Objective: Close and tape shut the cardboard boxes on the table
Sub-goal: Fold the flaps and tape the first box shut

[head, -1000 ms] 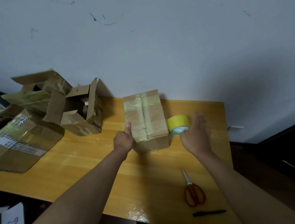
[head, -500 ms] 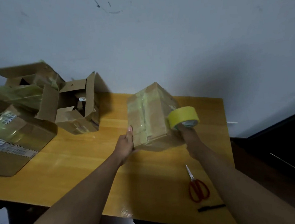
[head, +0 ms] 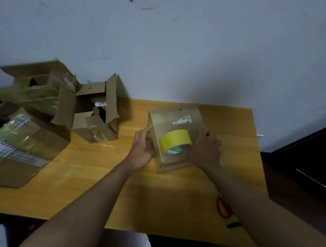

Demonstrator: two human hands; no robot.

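Right hand (head: 205, 149) pinches tape roll (head: 174, 140) atop box (head: 175, 122) | left hand (head: 143, 146) flat against box's left side | box near table (head: 124, 185) far-right corner

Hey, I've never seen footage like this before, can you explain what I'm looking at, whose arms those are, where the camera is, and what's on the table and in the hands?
There is no machine here. The arms belong to a person wearing a wide-angle camera on the head, so you look forward and down at their own hands.

On the yellow wooden table sits a closed cardboard box. The left hand rests against its left side. The right hand holds a roll of yellow tape on top of it.

Further left are an open box with its flaps up and a larger box with labels. Near the right forearm lie red-handled scissors, partly hidden, and a small dark object I cannot identify.
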